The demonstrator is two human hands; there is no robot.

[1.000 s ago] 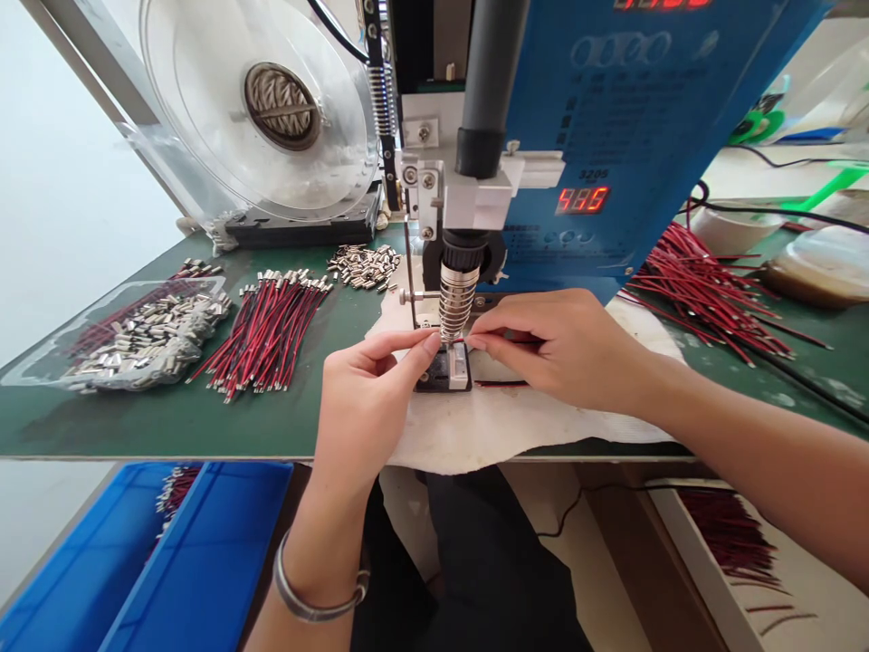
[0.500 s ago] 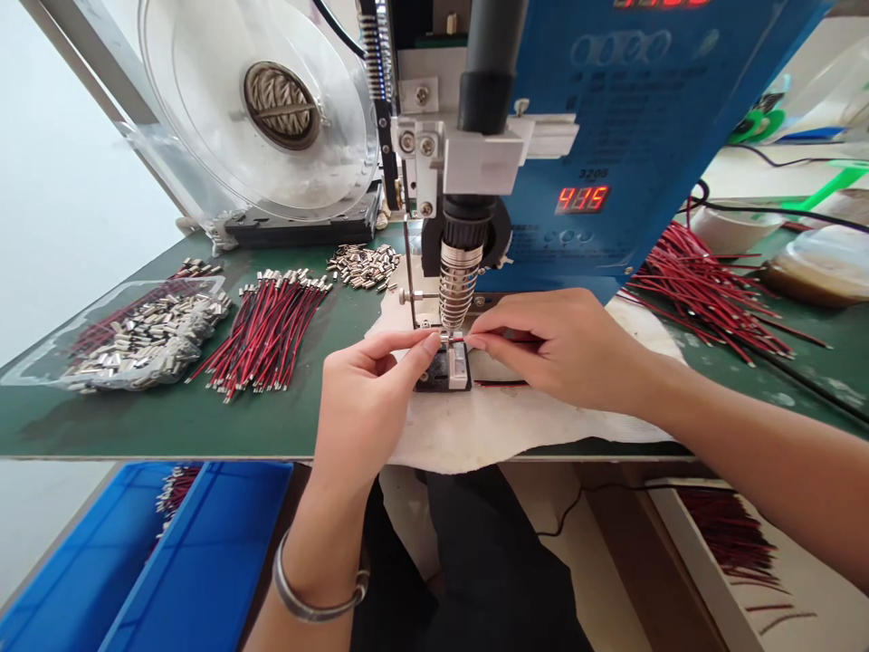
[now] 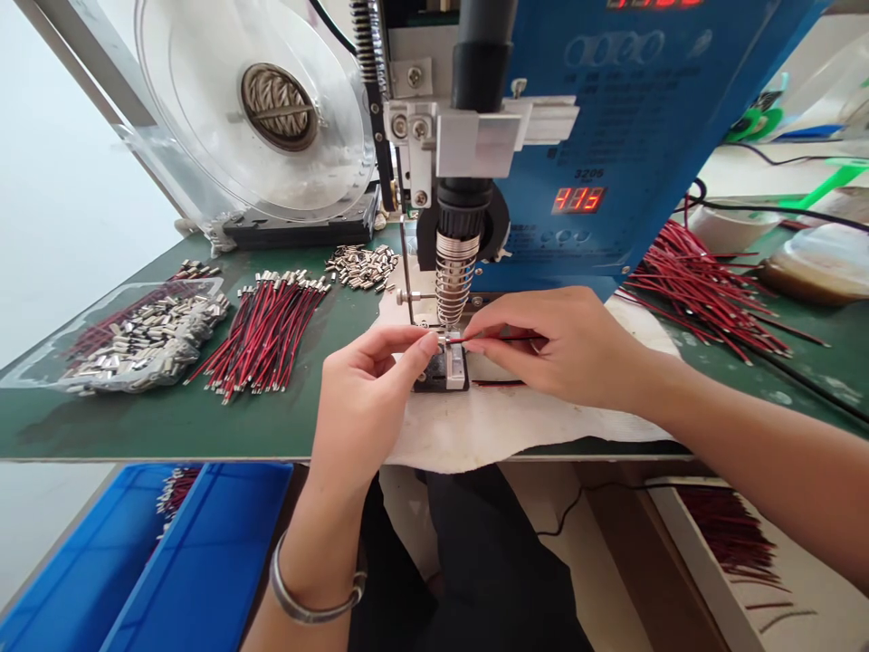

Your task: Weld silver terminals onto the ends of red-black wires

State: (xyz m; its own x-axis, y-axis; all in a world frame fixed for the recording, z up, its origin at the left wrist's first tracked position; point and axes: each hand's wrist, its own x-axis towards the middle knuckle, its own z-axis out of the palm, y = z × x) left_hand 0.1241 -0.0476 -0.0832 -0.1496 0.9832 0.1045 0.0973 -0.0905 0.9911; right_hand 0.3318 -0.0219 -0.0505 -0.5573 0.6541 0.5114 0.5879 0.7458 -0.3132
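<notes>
My left hand point(image 3: 367, 394) pinches something small, mostly hidden by thumb and forefinger, with a bit of metal showing at the fingertips. Opposite it, my right hand point(image 3: 570, 349) has its fingers closed on a thin red-and-black wire point(image 3: 506, 338), whose end points left toward my left fingertips. Both sets of fingertips meet just over a small fixture block point(image 3: 456, 367). Directly above them hangs the soldering iron head point(image 3: 458, 263), wrapped in a wire spring. Whether its tip touches the work, I cannot tell. Another short wire point(image 3: 499, 382) lies beside the fixture.
Left on the green table point(image 3: 285, 430) are a bundle of red-and-black wires point(image 3: 264, 330), a plastic tray point(image 3: 33, 362) of small metal parts and a loose parts pile point(image 3: 363, 267). More wires point(image 3: 706, 290) lie right. A blue controller point(image 3: 597, 118) stands behind; blue bins point(image 3: 196, 561) sit below.
The soldering iron head has risen slightly. More of the wire shows between my right fingers. My hands have stayed nearly in place.
</notes>
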